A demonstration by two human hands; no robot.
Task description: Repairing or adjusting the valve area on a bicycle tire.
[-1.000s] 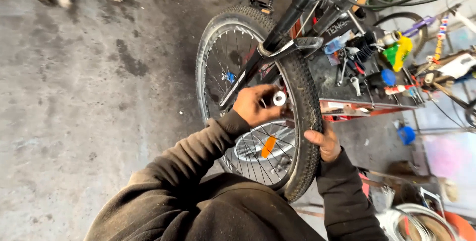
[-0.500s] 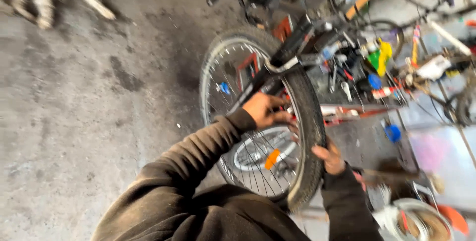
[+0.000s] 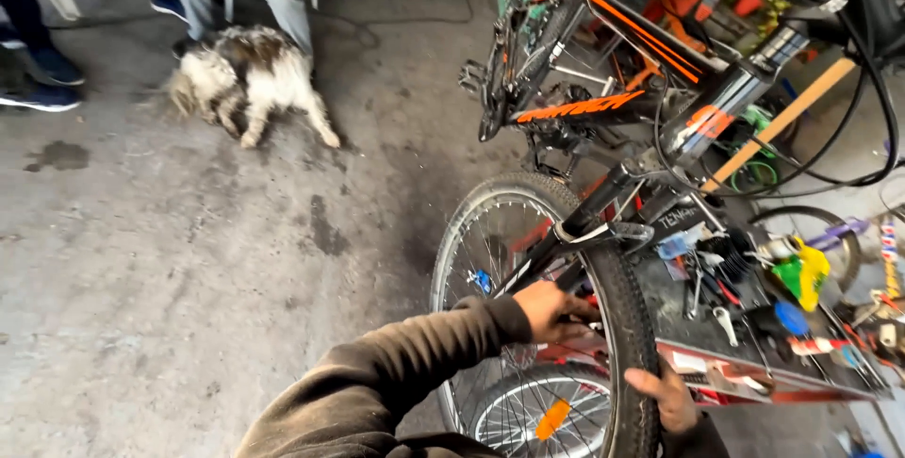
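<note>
Right hand [image 3: 665, 397] is gripping the tyre [image 3: 630, 326] at the near edge, fingers wrapped over the tread. Left hand [image 3: 551, 312] reaches through to the fork leg [image 3: 566, 241], fingers curled round something I can't make out; earlier it showed a small white cylinder. View has tilted up since then: dog [image 3: 247, 81] and orange bike [image 3: 603, 81] now show beyond.

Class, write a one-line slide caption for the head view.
Left hand at the fork, right hand on the bicycle tyre; dog behind.
</note>
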